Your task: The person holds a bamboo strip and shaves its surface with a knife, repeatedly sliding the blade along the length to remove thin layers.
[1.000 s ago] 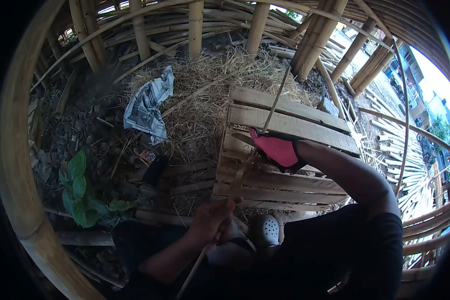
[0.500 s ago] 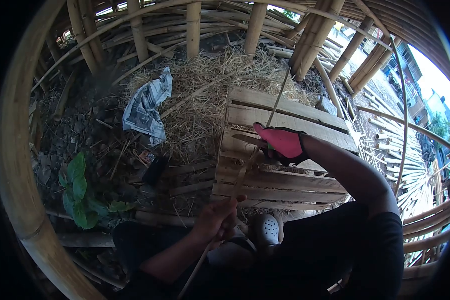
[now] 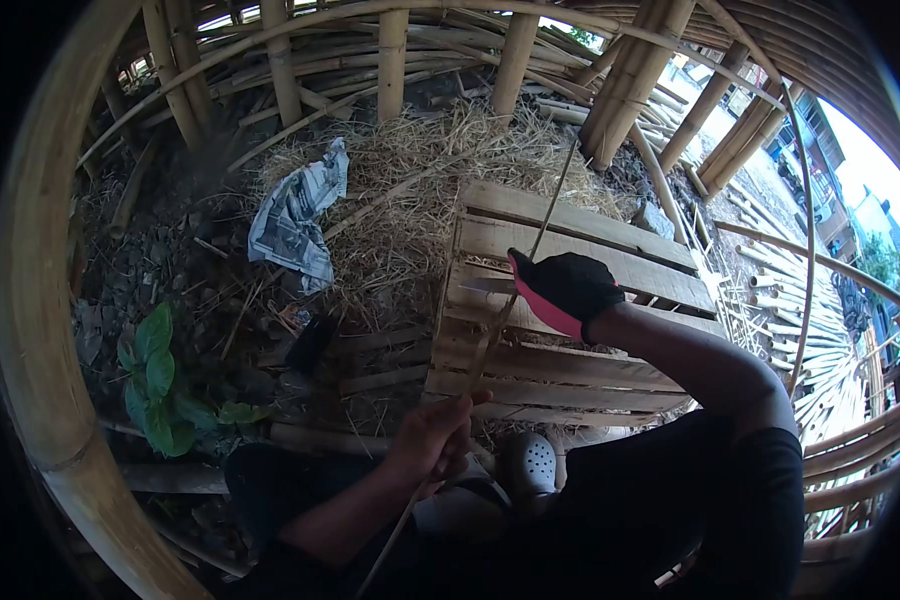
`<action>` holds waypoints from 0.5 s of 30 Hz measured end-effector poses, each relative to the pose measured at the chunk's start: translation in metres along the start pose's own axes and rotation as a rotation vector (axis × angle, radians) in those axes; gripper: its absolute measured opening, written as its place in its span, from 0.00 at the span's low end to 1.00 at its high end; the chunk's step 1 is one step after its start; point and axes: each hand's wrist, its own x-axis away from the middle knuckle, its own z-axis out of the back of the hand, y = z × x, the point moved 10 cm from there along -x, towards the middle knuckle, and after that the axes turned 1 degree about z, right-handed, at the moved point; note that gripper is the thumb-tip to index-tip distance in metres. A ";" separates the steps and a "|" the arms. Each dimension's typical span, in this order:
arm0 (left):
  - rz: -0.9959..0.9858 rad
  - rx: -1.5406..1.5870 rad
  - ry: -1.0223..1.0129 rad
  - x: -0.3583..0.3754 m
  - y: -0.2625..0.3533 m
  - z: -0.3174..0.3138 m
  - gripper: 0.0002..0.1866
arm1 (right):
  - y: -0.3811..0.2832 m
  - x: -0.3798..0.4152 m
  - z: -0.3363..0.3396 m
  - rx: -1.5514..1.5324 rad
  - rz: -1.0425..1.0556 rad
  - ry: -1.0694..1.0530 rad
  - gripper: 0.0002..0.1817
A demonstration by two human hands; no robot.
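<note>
A long, thin bamboo strip (image 3: 487, 345) runs from the bottom of the view up over a slatted wooden pallet (image 3: 570, 374). My bare left hand (image 3: 436, 440) is closed round its lower part, near my knees. Farther up, my right hand (image 3: 564, 290), in a black and pink glove, is closed on a knife (image 3: 488, 286). The blade points left across the strip, and the glove's thumb rests against the strip. The back of the glove faces up and hides the knife's handle.
Crumpled newspaper (image 3: 297, 222) lies on straw (image 3: 390, 270) left of the pallet. A leafy plant (image 3: 154, 375) grows at the left, with a dark object (image 3: 311, 342) nearby. Bamboo posts (image 3: 392, 66) stand behind; a thick bamboo pole (image 3: 45, 330) curves along the left edge.
My right hand has rolled over, so the glove's black back shows instead of mostly pink, and the blade has turned slightly. My left hand has stayed in place.
</note>
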 end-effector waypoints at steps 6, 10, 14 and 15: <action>-0.036 -0.062 0.049 0.002 0.005 0.000 0.24 | -0.008 0.003 -0.007 0.005 0.095 0.018 0.35; -0.050 -0.087 0.045 0.003 0.007 -0.001 0.23 | 0.000 0.000 -0.020 -0.014 0.055 -0.074 0.32; -0.066 -0.166 0.046 0.004 0.007 0.001 0.22 | -0.001 -0.004 -0.032 0.031 0.154 -0.030 0.33; -0.067 -0.169 0.040 0.005 0.007 0.000 0.22 | -0.001 -0.003 -0.031 0.030 0.153 -0.032 0.33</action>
